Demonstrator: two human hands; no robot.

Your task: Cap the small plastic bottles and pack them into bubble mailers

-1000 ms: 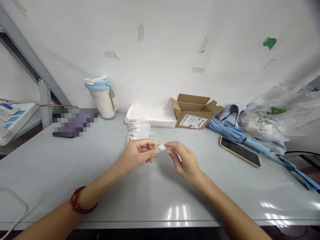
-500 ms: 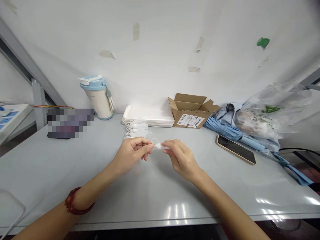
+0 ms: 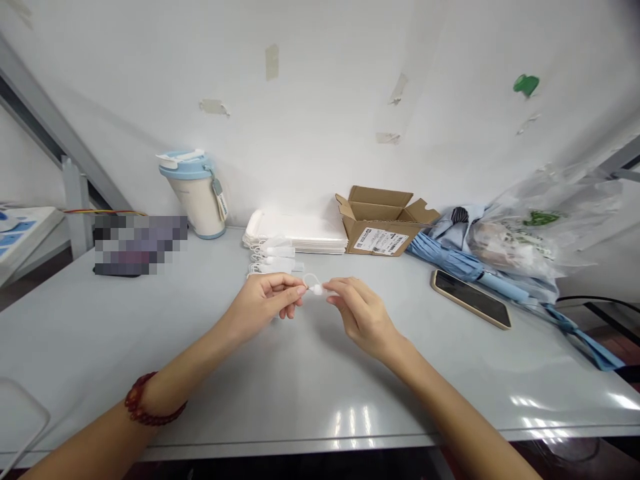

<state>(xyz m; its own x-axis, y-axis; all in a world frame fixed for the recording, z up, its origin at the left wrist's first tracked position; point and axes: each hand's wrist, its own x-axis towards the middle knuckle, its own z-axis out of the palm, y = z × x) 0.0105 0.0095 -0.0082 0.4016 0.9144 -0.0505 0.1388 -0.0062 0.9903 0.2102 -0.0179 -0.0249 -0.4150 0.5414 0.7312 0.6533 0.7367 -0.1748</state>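
A small white capped piece [image 3: 317, 290] with a thin white cord loop [image 3: 312, 277] is between my two hands, just above the table. My left hand [image 3: 273, 297] pinches its left end, by the foot of the loop, between thumb and index finger. From the other side, my right hand [image 3: 363, 313] grips the piece with thumb and fingertips, which hide its right part. Behind my left hand lies a row of similar white, partly see-through pieces [image 3: 277, 252] with cord loops. My left hand covers the near end of that row.
Behind the row is a stack of white padded envelopes [image 3: 310, 230], beside an open cardboard box [image 3: 383, 230]. A phone [image 3: 471, 300], a blue folded umbrella [image 3: 450, 260] and a plastic bag [image 3: 530, 240] lie right. A cup [image 3: 197, 197] stands left, near a blurred dark item [image 3: 140, 247].
Both hands stay almost in place, still gripping the white piece and its loop. The view has shifted very slightly.
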